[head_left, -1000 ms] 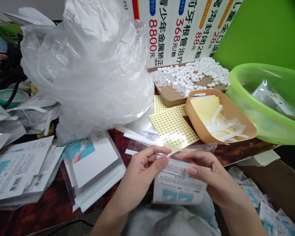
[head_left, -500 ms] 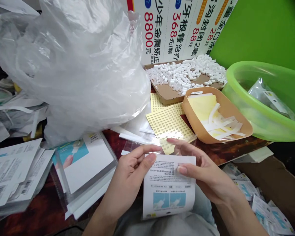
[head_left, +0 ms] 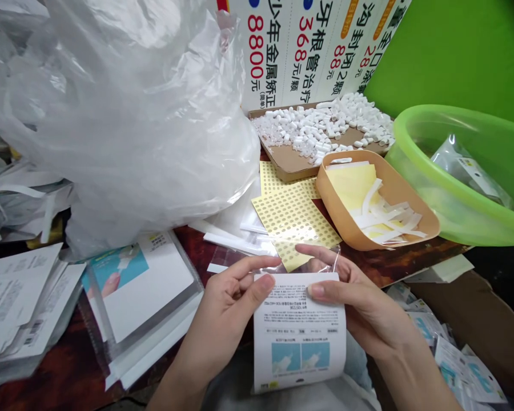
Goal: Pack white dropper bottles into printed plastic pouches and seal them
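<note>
A white printed card point(head_left: 300, 319) with two blue pictures is held upside down in front of me, its lower part curving. My left hand point(head_left: 244, 291) pinches its upper left corner between thumb and fingers. At its upper right, my right hand point(head_left: 346, 291) grips it, thumb on the printed face and index finger stretched out above. Clear plastic shows along the card's top edge, near both hands' fingertips. Just beyond them lies a yellow sticker sheet point(head_left: 297, 220) with rows of small dots.
A big translucent bag point(head_left: 154, 125) stands left, with cards in sleeves point(head_left: 149, 291) before it. Behind are a cardboard tray point(head_left: 291, 162) of white pieces, an orange bin point(head_left: 351, 222) with paper strips and a green basin point(head_left: 458, 182). Packed pouches point(head_left: 466, 365) lie lower right.
The card has shifted slightly right and down with my hands. More clear plastic now shows above it by my right hand. The view has turned slightly.
</note>
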The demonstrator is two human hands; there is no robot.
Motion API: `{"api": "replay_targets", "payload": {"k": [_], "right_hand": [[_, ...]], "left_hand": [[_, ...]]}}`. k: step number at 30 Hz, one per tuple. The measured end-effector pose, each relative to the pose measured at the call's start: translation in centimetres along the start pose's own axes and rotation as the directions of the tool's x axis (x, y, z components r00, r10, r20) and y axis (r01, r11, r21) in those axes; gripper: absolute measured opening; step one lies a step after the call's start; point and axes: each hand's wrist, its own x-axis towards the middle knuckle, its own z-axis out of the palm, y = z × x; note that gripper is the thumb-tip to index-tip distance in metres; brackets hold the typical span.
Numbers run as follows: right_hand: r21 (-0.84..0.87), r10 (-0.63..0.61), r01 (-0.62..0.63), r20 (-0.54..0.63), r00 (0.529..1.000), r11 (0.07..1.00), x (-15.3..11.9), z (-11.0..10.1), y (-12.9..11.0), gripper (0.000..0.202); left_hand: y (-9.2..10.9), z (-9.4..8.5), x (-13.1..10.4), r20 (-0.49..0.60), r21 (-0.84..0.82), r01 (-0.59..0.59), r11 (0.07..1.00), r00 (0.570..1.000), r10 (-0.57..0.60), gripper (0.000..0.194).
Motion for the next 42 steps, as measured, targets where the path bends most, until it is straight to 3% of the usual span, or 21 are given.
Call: {"api": "replay_targets", "payload": {"k": [4, 9, 12, 15, 17, 20, 23, 26, 30, 36, 39, 42], "right_hand": [[0.048, -0.020, 0.020, 0.014, 1.000, 0.999, 0.3, 0.6, 0.3, 0.053], [-0.025, -0.133, 0.135, 0.082, 0.988, 0.991, 0.2, 0.6, 0.3, 0.045], [-0.077, -0.121, 0.131, 0.127, 0.985, 0.988, 0.0, 0.4, 0.3, 0.041], [-0.121, -0.099, 0.118, 0.149, 0.984, 0.986, -0.2, 0.3, 0.4, 0.035], [-0.138, -0.109, 0.130, 0.146, 0.983, 0.982, -0.2, 0.4, 0.4, 0.032], [-0.168, -0.203, 0.213, 0.074, 0.976, 0.962, -0.1, 0.7, 0.3, 0.036], [-0.238, -0.303, 0.292, -0.009, 0.953, 0.926, 0.0, 0.6, 0.4, 0.027], [-0.338, -0.357, 0.343, 0.022, 0.934, 0.876, 0.0, 0.2, 0.9, 0.010], [-0.439, -0.417, 0.423, 0.115, 0.902, 0.793, -0.4, -0.2, 1.5, 0.006], [-0.562, -0.496, 0.461, 0.101, 0.862, 0.687, -0.9, 0.6, 1.4, 0.010], [-0.594, -0.572, 0.491, 0.063, 0.818, 0.637, -0.1, 1.1, 1.8, 0.014], [-0.645, -0.680, 0.540, 0.042, 0.732, 0.541, 1.0, 1.3, 3.0, 0.012]], "left_hand": [[-0.1, -0.3, 0.3, -0.015, -0.045, 0.007, 0.999, 1.000, -0.007, 0.026], [0.1, -0.5, 0.1, -0.073, -0.034, -0.034, 0.999, 0.997, 0.032, 0.022], [0.2, -0.5, -0.2, -0.137, -0.041, -0.040, 0.998, 0.990, 0.034, 0.018], [0.3, -0.4, -0.5, -0.116, -0.072, -0.013, 0.997, 0.993, 0.004, 0.015], [0.4, -0.4, -0.6, -0.096, -0.096, -0.001, 0.995, 0.995, -0.008, 0.015], [0.6, -0.4, -0.7, -0.159, -0.126, -0.031, 0.992, 0.987, 0.011, 0.014], [0.8, -0.7, -0.6, -0.240, -0.150, -0.102, 0.983, 0.969, 0.064, 0.015], [0.9, -1.1, -0.5, -0.273, -0.143, -0.148, 0.979, 0.956, 0.105, 0.017], [0.4, -1.2, -0.4, -0.320, -0.137, -0.175, 0.975, 0.939, 0.123, 0.018], [0.0, -1.0, -0.4, -0.334, -0.145, -0.204, 0.968, 0.931, 0.146, 0.017], [0.0, -0.8, -0.6, -0.342, -0.138, -0.227, 0.964, 0.925, 0.169, 0.017], [-0.1, -0.6, -1.0, -0.336, -0.140, -0.216, 0.966, 0.928, 0.159, 0.017]]}}
